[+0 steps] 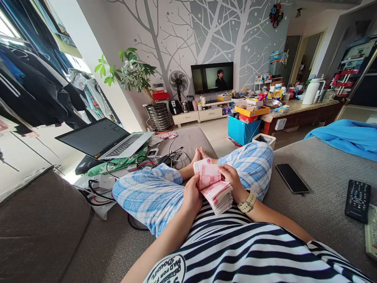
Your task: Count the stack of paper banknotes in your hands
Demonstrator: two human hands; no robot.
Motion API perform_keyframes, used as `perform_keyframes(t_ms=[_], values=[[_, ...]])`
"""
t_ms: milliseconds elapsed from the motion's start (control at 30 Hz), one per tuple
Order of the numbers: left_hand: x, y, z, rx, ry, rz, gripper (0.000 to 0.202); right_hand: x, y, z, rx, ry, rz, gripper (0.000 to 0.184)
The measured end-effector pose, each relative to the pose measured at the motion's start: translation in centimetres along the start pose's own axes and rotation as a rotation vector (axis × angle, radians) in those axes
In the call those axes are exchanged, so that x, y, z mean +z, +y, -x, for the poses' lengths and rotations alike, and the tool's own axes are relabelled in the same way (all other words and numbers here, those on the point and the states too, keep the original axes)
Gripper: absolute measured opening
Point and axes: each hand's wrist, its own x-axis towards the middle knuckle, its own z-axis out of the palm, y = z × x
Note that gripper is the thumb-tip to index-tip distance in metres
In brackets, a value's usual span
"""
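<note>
A thick stack of pink and white banknotes (217, 194) is held between my two hands above my lap. My left hand (193, 195) grips its left side, with the thumb lying on the notes. My right hand (232, 180) closes on the right side, its thumb and fingers at the upper edge of a note. The stack is bent, so its upper notes stand up while the lower part fans toward me. A pale watch (247, 201) is on my right wrist. The fingers behind the stack are hidden.
On the grey sofa, a phone (292, 178) and a black remote (357, 200) lie to my right. An open laptop (118, 143) sits on a green cushion to my left, near tangled cables (173, 157). Beyond are a blue bin (243, 130) and a cluttered table (306, 108).
</note>
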Motion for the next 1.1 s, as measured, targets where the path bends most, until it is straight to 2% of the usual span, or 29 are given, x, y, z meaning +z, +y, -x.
perform_keyframes(t_ms=[433, 667, 933, 1100], values=[[-0.2, -0.1, 0.0, 0.014, -0.004, -0.02, 0.026, 0.2, -0.3, 0.1, 0.011, -0.007, -0.013, 0.033], [-0.4, -0.2, 0.2, 0.012, -0.03, -0.021, 0.026, -0.1, 0.1, -0.4, -0.027, -0.044, 0.101, 0.046], [0.0, 0.1, 0.7, 0.028, -0.082, -0.037, 0.023, 0.0, 0.2, -0.5, 0.009, 0.047, 0.075, 0.039], [0.4, 0.4, 1.2, 0.012, -0.138, -0.091, 0.02, -0.2, 0.0, -0.5, 0.009, 0.057, 0.12, 0.041]])
